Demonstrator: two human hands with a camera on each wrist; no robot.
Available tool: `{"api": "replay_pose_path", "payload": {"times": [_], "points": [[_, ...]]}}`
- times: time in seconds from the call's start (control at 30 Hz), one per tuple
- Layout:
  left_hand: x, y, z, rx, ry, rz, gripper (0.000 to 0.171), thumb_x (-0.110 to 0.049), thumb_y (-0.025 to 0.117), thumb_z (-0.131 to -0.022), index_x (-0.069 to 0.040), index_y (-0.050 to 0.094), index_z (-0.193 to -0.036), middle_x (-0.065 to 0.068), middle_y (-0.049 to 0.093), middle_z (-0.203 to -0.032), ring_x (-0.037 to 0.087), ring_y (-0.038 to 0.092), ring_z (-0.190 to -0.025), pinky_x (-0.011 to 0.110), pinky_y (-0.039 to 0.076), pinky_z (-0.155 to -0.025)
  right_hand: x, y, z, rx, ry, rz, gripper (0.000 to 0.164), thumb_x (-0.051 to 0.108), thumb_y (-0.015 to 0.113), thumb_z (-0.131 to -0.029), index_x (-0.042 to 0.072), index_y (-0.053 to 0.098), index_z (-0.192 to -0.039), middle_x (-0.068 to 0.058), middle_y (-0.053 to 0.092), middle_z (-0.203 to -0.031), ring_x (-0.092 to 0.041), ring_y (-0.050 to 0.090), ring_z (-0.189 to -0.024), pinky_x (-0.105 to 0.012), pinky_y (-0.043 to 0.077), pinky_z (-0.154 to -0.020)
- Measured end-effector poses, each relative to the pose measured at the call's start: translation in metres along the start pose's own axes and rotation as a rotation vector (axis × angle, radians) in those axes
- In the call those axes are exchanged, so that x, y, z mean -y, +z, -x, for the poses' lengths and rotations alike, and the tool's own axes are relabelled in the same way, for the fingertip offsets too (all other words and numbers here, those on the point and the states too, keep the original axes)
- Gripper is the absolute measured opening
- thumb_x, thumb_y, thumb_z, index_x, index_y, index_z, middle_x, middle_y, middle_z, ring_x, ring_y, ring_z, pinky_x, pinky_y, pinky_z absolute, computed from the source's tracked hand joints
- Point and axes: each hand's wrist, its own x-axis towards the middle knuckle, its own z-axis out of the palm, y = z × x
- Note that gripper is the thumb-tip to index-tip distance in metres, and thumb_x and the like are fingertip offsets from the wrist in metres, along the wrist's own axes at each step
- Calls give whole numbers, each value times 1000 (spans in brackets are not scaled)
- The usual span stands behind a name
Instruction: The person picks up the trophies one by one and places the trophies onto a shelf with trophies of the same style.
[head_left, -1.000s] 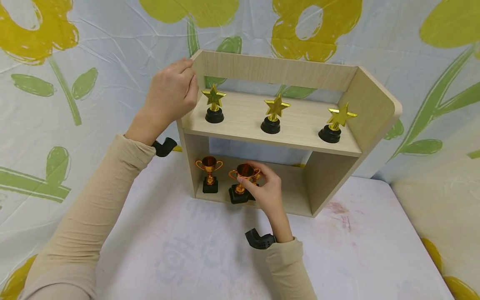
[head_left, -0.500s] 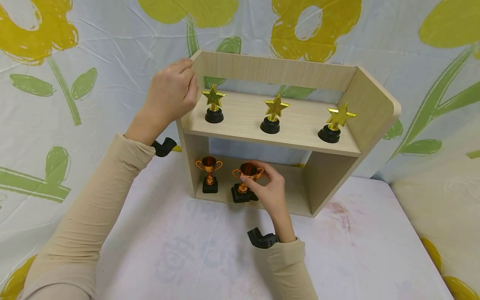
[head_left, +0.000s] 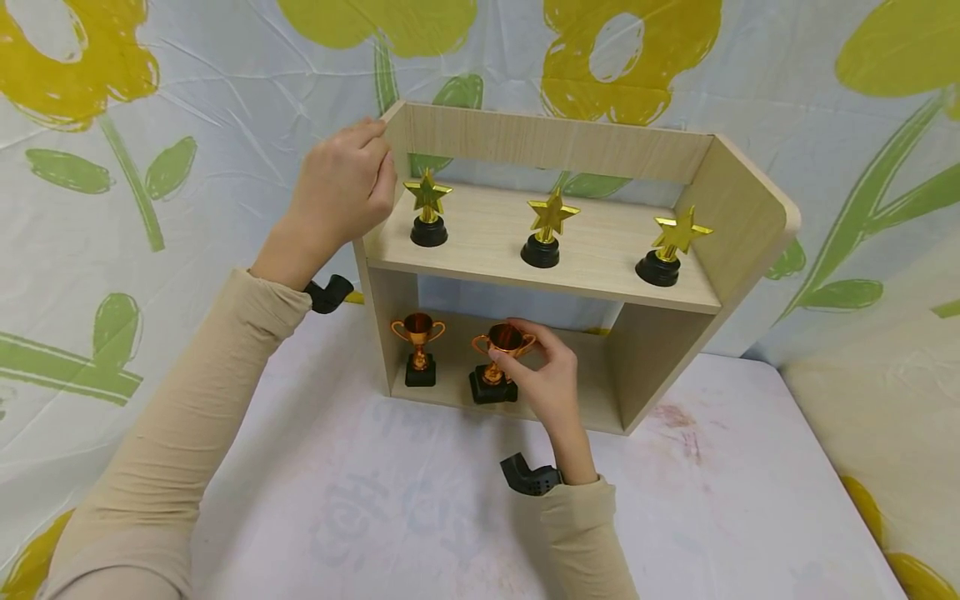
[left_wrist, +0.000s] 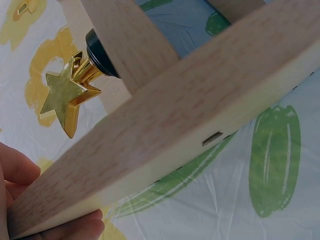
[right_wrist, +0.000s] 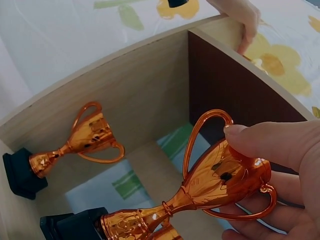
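My right hand [head_left: 551, 379] pinches the cup of a copper-coloured trophy cup [head_left: 496, 371] on a black square base, at the lower shelf's front. The thumb lies on the cup's near side, the fingers behind it. In the right wrist view a sliver of another copper piece [right_wrist: 167, 233] shows behind its stem, mostly hidden. Another copper trophy cup [head_left: 420, 346] stands at the lower shelf's left end. My left hand [head_left: 347, 183] grips the top of the left side panel of the wooden shelf [head_left: 480, 279]. Beside that hand stands a gold star trophy [head_left: 428, 210].
On the upper shelf stand two more star trophies, one in the middle [head_left: 550, 229] and one at the right [head_left: 671, 248]. The shelf rests on a white table [head_left: 360, 517] with faint marks. A flower-print cloth [head_left: 247, 50] hangs behind.
My right hand has moved a little to the right with the trophy cup. The copper trophy partly visible behind it earlier is now mostly covered. My left hand has stayed in place.
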Motion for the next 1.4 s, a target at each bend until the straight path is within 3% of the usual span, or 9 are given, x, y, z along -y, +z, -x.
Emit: {"api": "replay_pose_path", "payload": {"times": [0.63, 0.93, 1.13, 1.23, 1.4], "points": [[0, 0, 0, 1, 5, 0, 34, -7, 39, -95, 9, 61, -75, 25, 63, -126, 38, 57, -123, 54, 48, -99, -2, -11, -2, -25, 11, 5, 43, -4, 78, -80, -6, 66, -121, -23, 64, -123, -33, 62, -115, -41, 45, -103], [-1, 0, 0, -2, 2, 12, 34, -8, 40, -95, 11, 64, -81, 25, 63, -126, 38, 57, -123, 51, 46, -102, -1, -15, -3, -18, 25, 41, 43, -4, 78, -81, -6, 65, -122, -23, 64, -124, -33, 59, -118, -44, 43, -106], [0, 0, 0, 2, 5, 12, 33, -7, 40, -95, 10, 62, -76, 26, 63, -126, 38, 57, -124, 51, 46, -103, -2, -18, -2, -11, 41, 57, 42, -6, 77, -81, -8, 64, -121, -23, 63, -125, -33, 57, -120, -45, 41, -108], [0, 0, 0, 2, 4, 9, 33, -7, 40, -95, 9, 62, -76, 25, 63, -126, 38, 57, -124, 52, 46, -102, -13, -20, -4, -8, 32, 49, 43, -5, 77, -81, -10, 64, -122, -24, 63, -125, -34, 57, -120, -46, 40, -109], [0, 1, 0, -6, 8, 7, 33, -7, 40, -95, 10, 62, -76, 25, 63, -125, 38, 57, -123, 53, 47, -101, -39, -25, -8, -10, 24, 36, 45, -1, 80, -80, -5, 66, -122, -17, 65, -124, -26, 58, -118, -39, 40, -109]]}}
